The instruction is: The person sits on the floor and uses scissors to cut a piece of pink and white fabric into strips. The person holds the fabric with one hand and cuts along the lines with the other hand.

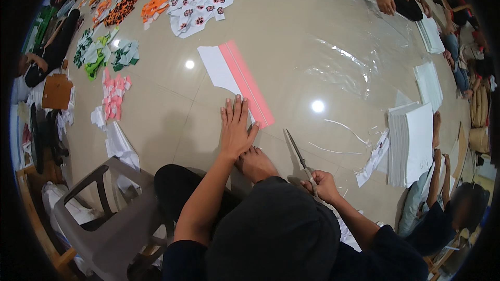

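A flat white piece [212, 65] with a curved lower edge lies on the floor ahead of me. Along its right side runs a pink strip [245, 83] with a thin pale line down it. My left hand [238, 131] rests on the lower end of this piece, palm down with the fingers stretched out. My bare foot [258, 165] is just below that hand. Off to the right, my right hand [323, 186] is closed round the handles of a pair of scissors [298, 152]. Their blades point up and left, apart from the pink strip; they look closed.
White sheets [411, 143] are stacked at the right, beside a white printed strip [374, 160] and thin white offcuts [344, 130]. Clear plastic [346, 65] covers floor farther off. Pink scraps [114, 93] and a grey plastic stool [104, 224] are at left. Other people sit around the edges.
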A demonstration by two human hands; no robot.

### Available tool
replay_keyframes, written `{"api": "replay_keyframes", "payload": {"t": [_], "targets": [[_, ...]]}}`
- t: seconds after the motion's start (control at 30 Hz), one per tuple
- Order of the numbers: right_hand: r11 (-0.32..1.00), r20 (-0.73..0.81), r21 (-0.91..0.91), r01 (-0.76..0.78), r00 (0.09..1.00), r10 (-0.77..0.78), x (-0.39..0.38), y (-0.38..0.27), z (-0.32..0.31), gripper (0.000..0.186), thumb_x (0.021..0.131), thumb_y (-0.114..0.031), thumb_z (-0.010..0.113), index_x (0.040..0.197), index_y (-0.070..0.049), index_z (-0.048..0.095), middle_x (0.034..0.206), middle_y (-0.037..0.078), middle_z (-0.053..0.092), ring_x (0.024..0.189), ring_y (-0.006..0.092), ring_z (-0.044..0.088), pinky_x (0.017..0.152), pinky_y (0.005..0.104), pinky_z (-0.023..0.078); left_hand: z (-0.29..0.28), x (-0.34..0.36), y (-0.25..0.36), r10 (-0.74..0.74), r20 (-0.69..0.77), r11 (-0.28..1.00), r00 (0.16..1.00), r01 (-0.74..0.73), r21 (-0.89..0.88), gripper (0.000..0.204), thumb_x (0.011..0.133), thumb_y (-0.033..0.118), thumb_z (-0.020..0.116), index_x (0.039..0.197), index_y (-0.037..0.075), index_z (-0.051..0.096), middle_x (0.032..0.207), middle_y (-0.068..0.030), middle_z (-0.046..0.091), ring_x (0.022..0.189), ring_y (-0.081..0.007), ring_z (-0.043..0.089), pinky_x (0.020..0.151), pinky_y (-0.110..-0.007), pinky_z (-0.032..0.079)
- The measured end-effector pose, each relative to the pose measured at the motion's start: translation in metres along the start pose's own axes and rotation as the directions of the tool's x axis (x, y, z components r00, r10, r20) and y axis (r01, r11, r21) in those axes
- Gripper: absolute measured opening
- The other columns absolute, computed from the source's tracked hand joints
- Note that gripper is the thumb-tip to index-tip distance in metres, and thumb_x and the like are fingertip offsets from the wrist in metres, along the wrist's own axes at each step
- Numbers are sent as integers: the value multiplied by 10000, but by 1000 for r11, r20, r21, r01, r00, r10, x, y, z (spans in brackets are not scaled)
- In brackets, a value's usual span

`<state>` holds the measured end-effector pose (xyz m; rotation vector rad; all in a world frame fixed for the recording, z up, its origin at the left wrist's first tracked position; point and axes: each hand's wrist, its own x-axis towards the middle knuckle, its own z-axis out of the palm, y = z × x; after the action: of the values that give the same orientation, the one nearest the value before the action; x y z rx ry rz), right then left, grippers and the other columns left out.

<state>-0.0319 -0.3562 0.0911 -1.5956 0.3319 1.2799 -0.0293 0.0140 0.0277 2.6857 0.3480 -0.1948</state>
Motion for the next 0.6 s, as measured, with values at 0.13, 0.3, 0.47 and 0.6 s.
{"api": "replay_keyframes", "payload": {"t": [0.13,0.3,0.47,0.6], "targets": [[996,27,11,91,995,-91,34,26,8,407,976,-141,912,814,-91,542,724,-2,633,582,73,563,493,286,443,7,3,-1,-30,-45,1000,999,30,1,890,1063,477,617,1767,27,310,1850,-229,253,1706,-529,138,1372,-677,69],[994,63,-15,105,993,-104,48,24,19,353,979,-142,908,843,-75,590,740,0,662,630,67,600,549,273,480,7,0,-5,-44,-59,999,997,45,6,925,1026,464,645,1769,31,304,1851,-219,252,1708,-525,136,1373,-681,61],[983,77,-12,182,981,-180,61,32,20,295,991,-90,878,850,-77,619,820,-29,686,773,54,605,704,266,508,9,0,-7,-38,-77,999,996,35,-35,952,1014,461,668,1764,9,292,1844,-238,255,1695,-549,151,1356,-711,85],[984,114,126,122,984,-136,63,23,22,260,970,-40,880,872,-72,642,846,-20,699,764,68,619,703,279,516,8,-2,-11,-32,-91,999,995,28,-45,967,1002,469,675,1762,6,297,1847,-222,261,1700,-534,155,1365,-697,85]]}}
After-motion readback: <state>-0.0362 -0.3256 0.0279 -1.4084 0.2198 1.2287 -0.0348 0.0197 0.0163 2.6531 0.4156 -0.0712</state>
